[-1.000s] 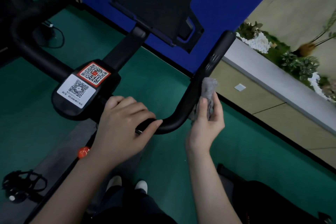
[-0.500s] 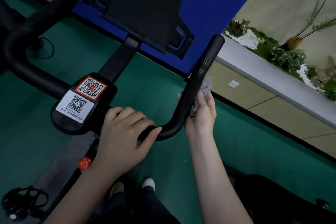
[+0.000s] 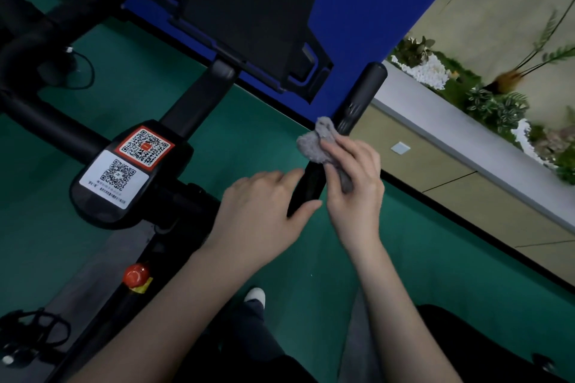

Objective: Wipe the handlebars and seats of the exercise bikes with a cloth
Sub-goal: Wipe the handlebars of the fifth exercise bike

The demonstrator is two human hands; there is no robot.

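Pinching the bunched cloth [image 3: 315,144] against the stiff handlebar [image 3: 361,93], the right hand [image 3: 354,174] wipes; the cloth looks soft and light and should wrap easily. The left hand [image 3: 264,208] grips the handlebar at its bend.

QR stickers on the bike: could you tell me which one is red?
The upper QR sticker, nearer the screen post, has the red border; the lower QR sticker is plain white.

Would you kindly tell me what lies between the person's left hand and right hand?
In the head view, the black handlebar runs up between the left hand and the right hand, which presses a grey cloth against it.
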